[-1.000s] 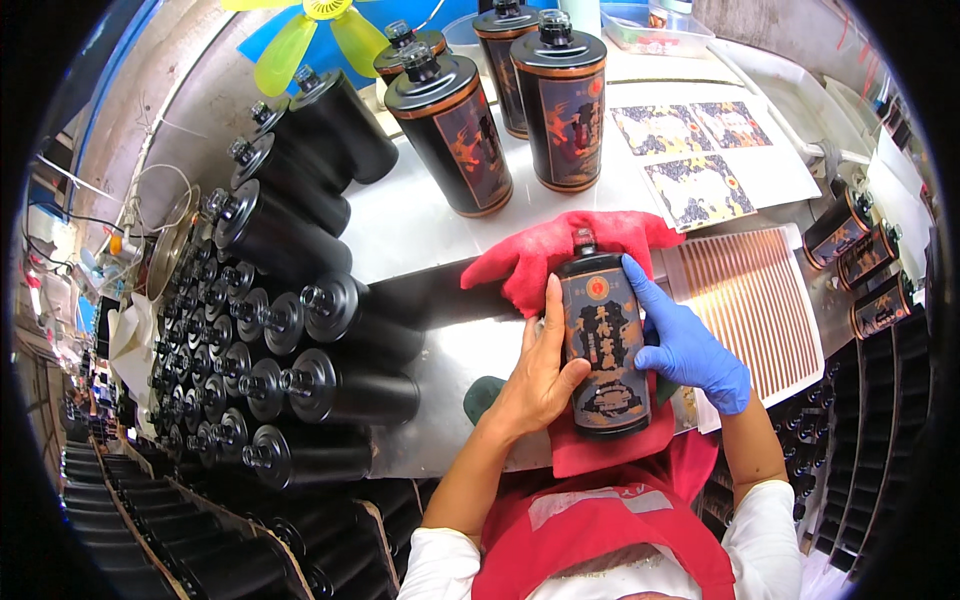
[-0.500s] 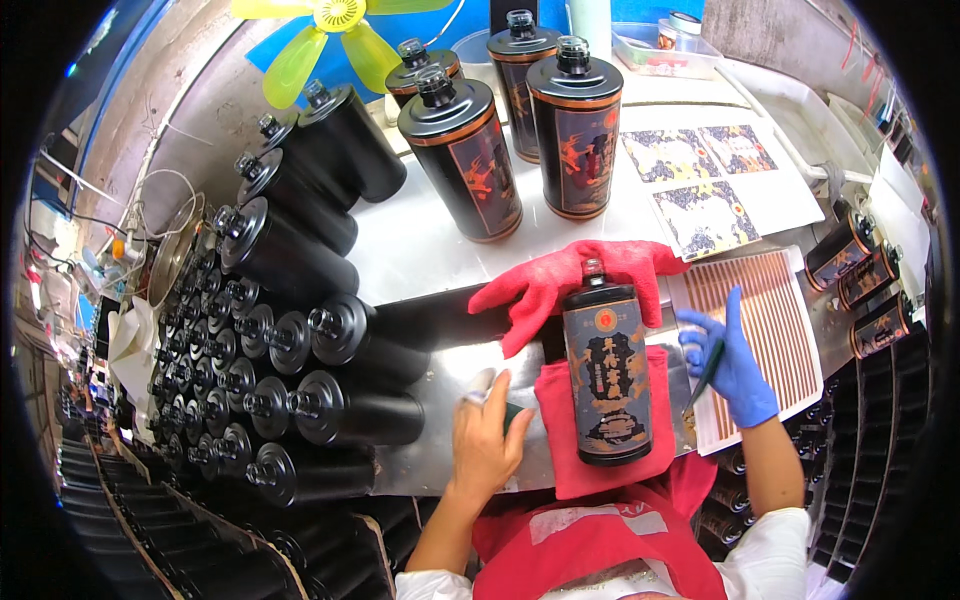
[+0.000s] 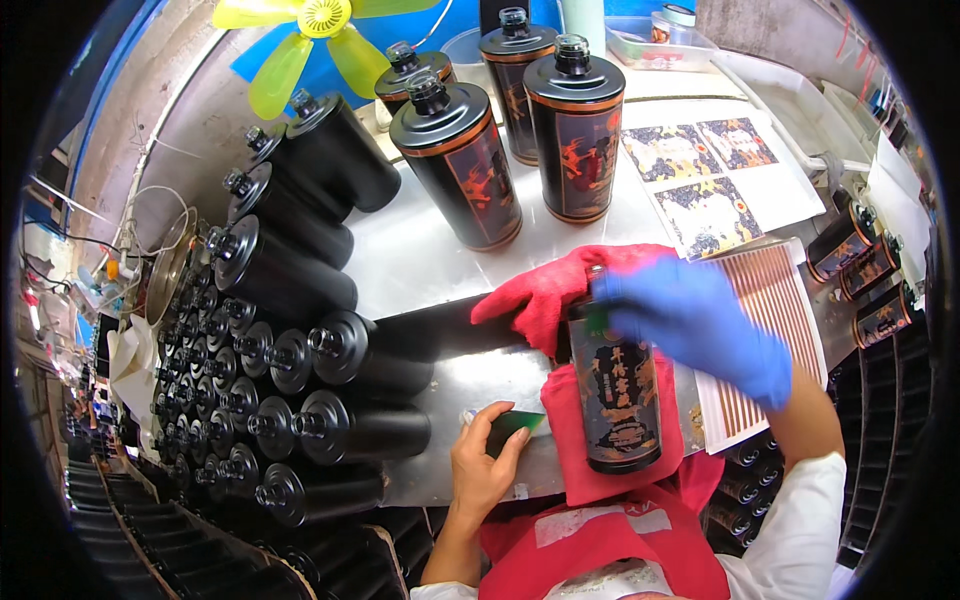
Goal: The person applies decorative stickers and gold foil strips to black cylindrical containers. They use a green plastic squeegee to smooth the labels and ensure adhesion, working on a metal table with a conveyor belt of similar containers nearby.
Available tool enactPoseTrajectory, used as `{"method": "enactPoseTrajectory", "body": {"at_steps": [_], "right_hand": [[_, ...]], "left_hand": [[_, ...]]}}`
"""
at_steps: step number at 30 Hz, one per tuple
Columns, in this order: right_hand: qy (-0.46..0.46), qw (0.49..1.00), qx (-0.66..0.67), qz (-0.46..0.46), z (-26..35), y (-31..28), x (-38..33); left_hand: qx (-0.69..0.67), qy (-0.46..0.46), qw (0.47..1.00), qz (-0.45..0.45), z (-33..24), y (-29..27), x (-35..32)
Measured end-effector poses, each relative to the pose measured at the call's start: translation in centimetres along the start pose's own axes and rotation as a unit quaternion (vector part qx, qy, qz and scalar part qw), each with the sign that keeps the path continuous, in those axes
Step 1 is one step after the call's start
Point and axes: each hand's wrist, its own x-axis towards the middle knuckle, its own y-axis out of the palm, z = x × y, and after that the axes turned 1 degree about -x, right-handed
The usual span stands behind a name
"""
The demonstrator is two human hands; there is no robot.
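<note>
Both hands are at work over a black labelled bottle (image 3: pixel 622 400) that lies on its side on a red cloth (image 3: pixel 560 290), near the front edge of the metal surface (image 3: pixel 420 260). The right hand (image 3: pixel 700 325), in a blue glove, is laid over the bottle's shoulder and neck with its fingers curled; how tightly it is closed cannot be told, since it is blurred. The left hand (image 3: pixel 482 468) is bare and is pinched shut on a small green scraper (image 3: pixel 512 428), held flat just to the left of the bottle.

The label would best be smoothed from its middle outward, with the bottle kept steady on the cloth so that it cannot roll, and the scraper's edge kept low against the label, so that no bubbles or creases are left.

The bottle is a smooth matt black cylinder with a narrow capped neck; its label is dark with orange and pale print. The cloth is soft and rumpled. To the right a sheet of striped labels (image 3: pixel 765 340) is spread, glossy and thin. Bare black bottles (image 3: pixel 330 425) are stacked on their sides at the left, and labelled upright bottles (image 3: pixel 470 165) stand further back, beside printed sheets (image 3: pixel 705 170).
</note>
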Motion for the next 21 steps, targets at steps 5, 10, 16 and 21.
{"method": "enactPoseTrajectory", "body": {"at_steps": [5, 10, 16, 21], "right_hand": [[-0.098, 0.985, -0.142, -0.017, -1.0, -1.1, 1.2], [-0.139, 0.985, -0.065, 0.072, 7.5, 1.2, -10.8], [0.266, 0.932, 0.195, -0.148, 7.5, 1.8, -9.3], [0.31, 0.91, 0.206, -0.181, 4.4, 3.2, -4.6]], "left_hand": [[-0.143, -0.035, 0.988, -0.04, -0.9, -0.2, 0.2], [-0.31, -0.103, 0.941, -0.083, -0.1, -0.2, -0.1], [-0.244, 0.058, 0.965, -0.077, -6.2, 3.3, 3.1], [-0.166, 0.116, 0.973, -0.115, -8.2, 5.9, 7.2]]}}
